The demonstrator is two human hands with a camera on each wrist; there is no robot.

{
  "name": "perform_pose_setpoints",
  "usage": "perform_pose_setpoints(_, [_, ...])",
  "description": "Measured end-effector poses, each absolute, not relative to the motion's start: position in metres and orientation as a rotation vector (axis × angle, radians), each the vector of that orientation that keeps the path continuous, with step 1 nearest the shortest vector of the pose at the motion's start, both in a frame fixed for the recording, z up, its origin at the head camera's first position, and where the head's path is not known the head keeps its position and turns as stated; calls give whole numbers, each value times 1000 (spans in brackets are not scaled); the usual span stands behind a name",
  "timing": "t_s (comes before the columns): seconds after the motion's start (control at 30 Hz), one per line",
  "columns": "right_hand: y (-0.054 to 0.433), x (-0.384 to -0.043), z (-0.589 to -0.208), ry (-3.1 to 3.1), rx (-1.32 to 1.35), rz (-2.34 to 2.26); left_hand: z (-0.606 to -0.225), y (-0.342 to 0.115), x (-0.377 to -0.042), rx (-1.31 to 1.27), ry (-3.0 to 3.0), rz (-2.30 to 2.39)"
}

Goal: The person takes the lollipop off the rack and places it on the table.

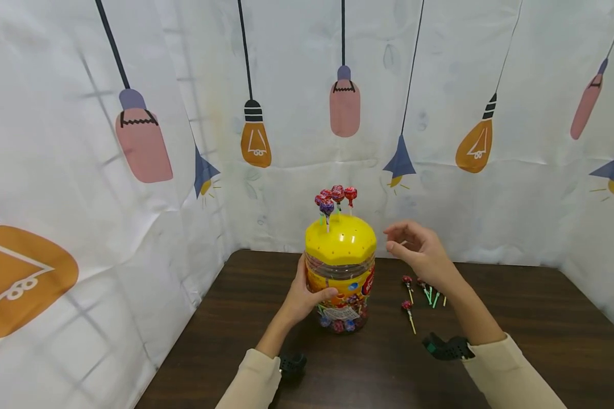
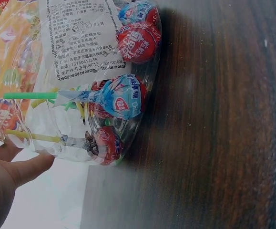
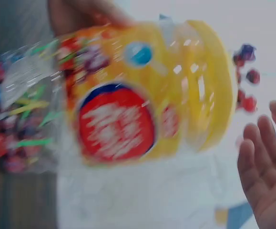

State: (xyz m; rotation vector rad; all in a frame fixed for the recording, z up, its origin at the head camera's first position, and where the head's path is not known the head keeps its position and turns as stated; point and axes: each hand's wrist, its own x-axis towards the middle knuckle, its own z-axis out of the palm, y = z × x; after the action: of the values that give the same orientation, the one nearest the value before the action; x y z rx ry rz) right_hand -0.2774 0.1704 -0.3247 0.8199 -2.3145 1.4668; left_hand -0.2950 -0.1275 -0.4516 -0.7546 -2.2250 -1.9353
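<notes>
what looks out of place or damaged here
Nothing looks damaged or askew: the jar appears upright, yellow lid on. Loose lollipops on the table, right of the jar, look slightly scattered, lying at different angles, whereas other lollipops stand in the lid.

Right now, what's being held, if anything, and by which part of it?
The left hand grips the candy jar by its labelled side, below the yellow lid. The right hand, raised beside the lid, appears empty.
</notes>
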Motion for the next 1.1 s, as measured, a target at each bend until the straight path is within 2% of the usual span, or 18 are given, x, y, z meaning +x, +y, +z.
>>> perform_pose_setpoints(0.17, [142, -297, -291, -2299, 775, 1392, -450, -128, -294, -743, -2234, -1930])
perform_pose_setpoints(0.33, [123, -320, -275, -2333, 736, 1391, -450, -128, -294, -749, -2229, -1930])
perform_pose_setpoints(0.63, [109, -345, -271, -2361, 756, 1425, -452, -128, -293, -760, -2225, -1923])
perform_pose_setpoints(1.1, [102, -352, -274, -2177, 820, 1460, -452, -127, -294, -760, -2225, -1927])
